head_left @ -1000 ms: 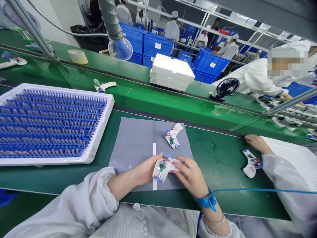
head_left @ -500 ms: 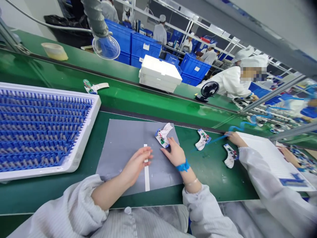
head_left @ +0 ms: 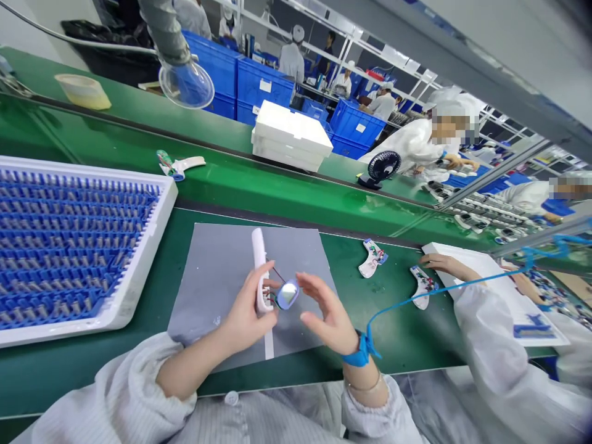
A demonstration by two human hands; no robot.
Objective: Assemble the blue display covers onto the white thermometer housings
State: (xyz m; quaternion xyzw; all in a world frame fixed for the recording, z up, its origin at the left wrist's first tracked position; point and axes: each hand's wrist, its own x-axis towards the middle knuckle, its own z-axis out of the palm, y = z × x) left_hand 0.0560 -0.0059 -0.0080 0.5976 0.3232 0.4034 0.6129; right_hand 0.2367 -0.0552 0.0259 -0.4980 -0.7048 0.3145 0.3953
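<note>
My left hand (head_left: pixel 246 311) is closed around a white plastic housing (head_left: pixel 259 262) with wires and a small shiny oval part (head_left: pixel 287 293) at its lower end, held upright over the grey mat (head_left: pixel 222 265). My right hand (head_left: pixel 326 314) hovers just right of the oval part with fingers spread, holding nothing; a blue wrist strap (head_left: pixel 358 354) with a coiled cord sits on that wrist. Another white housing (head_left: pixel 372 259) lies on the green bench to the right of the mat.
A white tray of blue racks (head_left: pixel 69 240) fills the left. A co-worker's hand (head_left: pixel 444 264) rests by a further housing (head_left: pixel 422 287) and a white foam sheet (head_left: pixel 509 290). A green conveyor (head_left: pixel 259 179) carries one housing (head_left: pixel 178 165); a white foam box (head_left: pixel 291 139) and small fan (head_left: pixel 382 166) stand beyond.
The housing that lay on the mat is now upright in my left hand. My right hand has left it and opened. The earlier housing now lies right of the mat.
</note>
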